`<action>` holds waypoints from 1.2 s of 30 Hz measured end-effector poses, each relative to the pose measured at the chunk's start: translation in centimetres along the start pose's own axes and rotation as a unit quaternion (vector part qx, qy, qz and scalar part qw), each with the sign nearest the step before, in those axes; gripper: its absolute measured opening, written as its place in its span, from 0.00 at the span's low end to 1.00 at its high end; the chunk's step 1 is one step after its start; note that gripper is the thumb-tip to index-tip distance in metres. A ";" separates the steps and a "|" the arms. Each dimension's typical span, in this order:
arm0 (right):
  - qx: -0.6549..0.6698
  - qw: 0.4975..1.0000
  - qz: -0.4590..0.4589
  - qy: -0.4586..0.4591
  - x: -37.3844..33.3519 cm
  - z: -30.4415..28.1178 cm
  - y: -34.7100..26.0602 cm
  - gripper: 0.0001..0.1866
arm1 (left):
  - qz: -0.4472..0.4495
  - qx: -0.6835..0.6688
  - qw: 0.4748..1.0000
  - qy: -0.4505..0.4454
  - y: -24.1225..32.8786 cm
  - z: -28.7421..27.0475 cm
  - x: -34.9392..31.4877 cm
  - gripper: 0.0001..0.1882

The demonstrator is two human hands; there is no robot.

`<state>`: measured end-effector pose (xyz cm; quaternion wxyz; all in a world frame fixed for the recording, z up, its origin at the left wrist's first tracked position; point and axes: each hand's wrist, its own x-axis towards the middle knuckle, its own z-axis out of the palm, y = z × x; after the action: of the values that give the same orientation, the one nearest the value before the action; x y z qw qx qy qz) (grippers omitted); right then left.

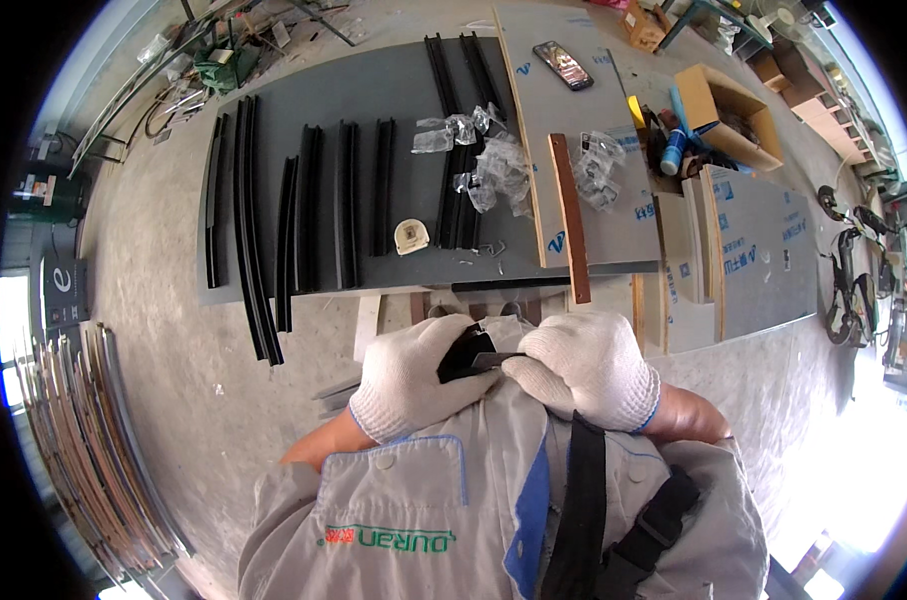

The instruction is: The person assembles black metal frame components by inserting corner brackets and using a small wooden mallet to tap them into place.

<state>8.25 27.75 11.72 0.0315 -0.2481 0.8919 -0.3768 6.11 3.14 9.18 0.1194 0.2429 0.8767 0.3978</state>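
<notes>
In front of my chest, both hands wear white knit gloves. My left hand (pixel 411 378) is closed round a black profile piece (pixel 462 356). A thin dark end of that piece reaches across to my right hand (pixel 589 368), whose fingers are closed over its tip. Part of the piece is hidden by the gloves. Crumpled clear plastic (pixel 506 331) shows just beyond and between the hands; I cannot tell whether either hand holds it. Past the hands, a cream tape measure (pixel 411 236) and small metal bits (pixel 490 255) lie on the grey table (pixel 319 80).
Long black profiles (pixel 249 220) lie in rows on the table, some overhanging its near edge. Clear plastic bags (pixel 499 165), a brown strip (pixel 570 215) and a phone (pixel 564 65) lie rightward. An open carton (pixel 729 115) and leaning boards (pixel 759 255) stand at right; metal rods (pixel 89 450) at left.
</notes>
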 end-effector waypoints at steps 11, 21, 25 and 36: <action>-0.128 0.991 -0.037 -0.002 0.4 0.9 1.8 0.11 | -0.029 0.035 0.999 0.002 0.0 -0.2 -0.2 0.24; -0.092 0.984 -0.149 0.025 0.4 2.4 2.8 0.10 | -0.178 -0.192 0.953 -0.155 -1.8 -0.1 0.7 0.28; -0.147 0.971 -0.177 0.058 0.5 2.6 2.5 0.10 | -0.180 -0.205 0.948 -0.164 -2.0 0.2 0.7 0.27; 0.036 0.998 0.011 0.053 0.4 3.8 4.6 0.07 | -0.183 -0.222 0.945 -0.153 -1.5 0.3 -0.3 0.27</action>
<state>6.89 27.81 5.93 -0.0032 -0.2166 0.8807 -0.4213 5.99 2.36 7.81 0.3737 0.1034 0.7668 0.5115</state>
